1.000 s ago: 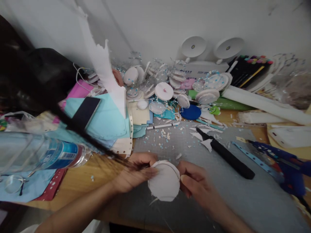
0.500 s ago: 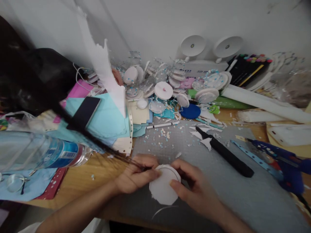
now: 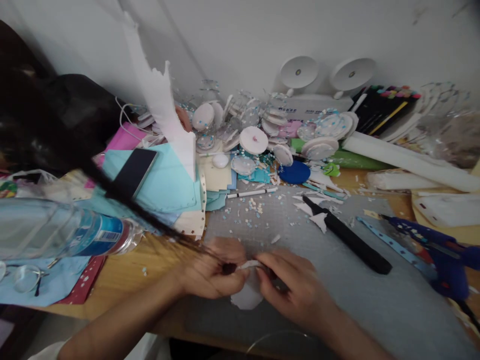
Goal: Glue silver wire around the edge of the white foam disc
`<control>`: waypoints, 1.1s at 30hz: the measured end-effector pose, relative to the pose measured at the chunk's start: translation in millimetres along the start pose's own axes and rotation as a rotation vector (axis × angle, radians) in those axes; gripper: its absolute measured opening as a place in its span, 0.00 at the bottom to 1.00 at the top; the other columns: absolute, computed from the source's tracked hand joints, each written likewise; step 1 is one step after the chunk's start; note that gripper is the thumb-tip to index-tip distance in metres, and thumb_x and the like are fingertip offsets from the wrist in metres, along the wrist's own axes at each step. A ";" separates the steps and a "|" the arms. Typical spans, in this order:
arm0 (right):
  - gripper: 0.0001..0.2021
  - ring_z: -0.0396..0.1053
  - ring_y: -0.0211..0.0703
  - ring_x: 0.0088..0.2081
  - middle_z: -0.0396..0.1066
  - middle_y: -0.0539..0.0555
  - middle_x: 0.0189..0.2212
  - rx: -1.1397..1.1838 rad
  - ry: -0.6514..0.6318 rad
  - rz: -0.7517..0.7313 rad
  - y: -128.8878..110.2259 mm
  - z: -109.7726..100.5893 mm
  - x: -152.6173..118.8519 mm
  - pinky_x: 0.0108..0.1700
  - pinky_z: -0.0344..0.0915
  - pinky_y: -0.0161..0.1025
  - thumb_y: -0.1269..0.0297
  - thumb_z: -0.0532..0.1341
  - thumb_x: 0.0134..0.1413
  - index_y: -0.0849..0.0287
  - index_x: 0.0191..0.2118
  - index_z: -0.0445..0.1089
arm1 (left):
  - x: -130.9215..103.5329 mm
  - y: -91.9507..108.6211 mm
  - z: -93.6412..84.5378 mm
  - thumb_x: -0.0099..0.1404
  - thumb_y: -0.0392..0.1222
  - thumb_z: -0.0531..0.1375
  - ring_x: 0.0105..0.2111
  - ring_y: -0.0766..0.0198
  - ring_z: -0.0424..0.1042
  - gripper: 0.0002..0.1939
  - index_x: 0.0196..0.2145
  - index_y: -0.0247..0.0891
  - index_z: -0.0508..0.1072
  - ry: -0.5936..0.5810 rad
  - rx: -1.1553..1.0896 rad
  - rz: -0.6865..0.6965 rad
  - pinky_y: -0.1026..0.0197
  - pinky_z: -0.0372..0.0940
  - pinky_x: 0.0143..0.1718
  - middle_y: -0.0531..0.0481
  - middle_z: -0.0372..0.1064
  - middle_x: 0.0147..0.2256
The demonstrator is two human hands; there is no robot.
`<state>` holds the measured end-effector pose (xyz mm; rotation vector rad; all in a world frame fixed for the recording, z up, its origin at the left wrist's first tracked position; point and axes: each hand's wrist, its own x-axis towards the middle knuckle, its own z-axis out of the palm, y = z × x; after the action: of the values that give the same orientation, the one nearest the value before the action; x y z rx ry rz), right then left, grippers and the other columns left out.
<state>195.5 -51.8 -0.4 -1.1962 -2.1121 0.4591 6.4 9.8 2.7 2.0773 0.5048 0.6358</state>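
A round white disc [image 3: 247,295], rough along its lower edge, is pinched between both my hands above the grey cutting mat [image 3: 367,305]. My left hand [image 3: 217,272] grips its upper left edge with thumb and fingers. At the upper right edge, my right hand [image 3: 288,280] closes on the same disc. My fingers cover much of its top, and I cannot tell whether it is foam or card. A thin pale curved strand [image 3: 277,334] shows below the disc, near the mat's front edge.
A black-handled cutter [image 3: 352,240] and a blue glue gun [image 3: 442,255] lie to the right. Decorated white discs [image 3: 253,140] crowd the back. At left are a water bottle [image 3: 75,230], a phone [image 3: 135,172] and glasses [image 3: 26,278]. Dark hair [image 3: 123,200] crosses the view.
The disc has tilted and now shows less of its face. My right hand's fingers have moved left, closer to my left hand. The curved strand now appears lower and further right.
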 end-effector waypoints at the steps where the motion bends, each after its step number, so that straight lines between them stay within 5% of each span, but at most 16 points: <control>1: 0.07 0.69 0.41 0.28 0.72 0.53 0.26 -0.047 0.008 -0.034 1.0 0.4 -0.4 0.30 0.66 0.38 0.70 0.55 0.57 0.60 0.40 0.68 | -0.6 -1.0 1.0 0.59 0.35 0.52 0.20 0.69 0.55 0.14 0.18 0.38 0.54 -0.003 0.028 0.011 0.63 0.50 0.23 0.56 0.52 0.18; 19: 0.08 0.70 0.40 0.24 0.71 0.52 0.21 -0.314 0.000 -0.207 0.5 1.4 2.9 0.27 0.64 0.38 0.70 0.55 0.59 0.62 0.38 0.72 | -2.8 -7.8 1.0 0.58 0.34 0.53 0.20 0.66 0.59 0.11 0.19 0.38 0.62 -0.006 0.638 0.201 0.61 0.51 0.22 0.53 0.61 0.18; 24: 0.10 0.69 0.41 0.25 0.71 0.54 0.22 -0.243 -0.017 -0.133 1.5 0.6 3.0 0.27 0.63 0.38 0.73 0.53 0.59 0.61 0.31 0.71 | -5.4 -7.3 11.5 0.59 0.35 0.53 0.19 0.66 0.58 0.12 0.18 0.38 0.63 -0.020 0.554 0.250 0.61 0.50 0.22 0.54 0.60 0.16; 33: 0.03 0.63 0.36 0.27 0.65 0.49 0.26 0.281 -0.177 0.233 -2.7 -5.2 7.5 0.30 0.60 0.34 0.70 0.56 0.55 0.58 0.34 0.67 | -3.2 1.6 1.1 0.63 0.36 0.53 0.20 0.70 0.53 0.18 0.17 0.36 0.55 0.044 0.124 -0.051 0.64 0.47 0.23 0.58 0.49 0.18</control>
<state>194.7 -46.9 7.7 -1.2768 -1.9756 0.9653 4.7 6.4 2.7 2.1636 0.6339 0.6353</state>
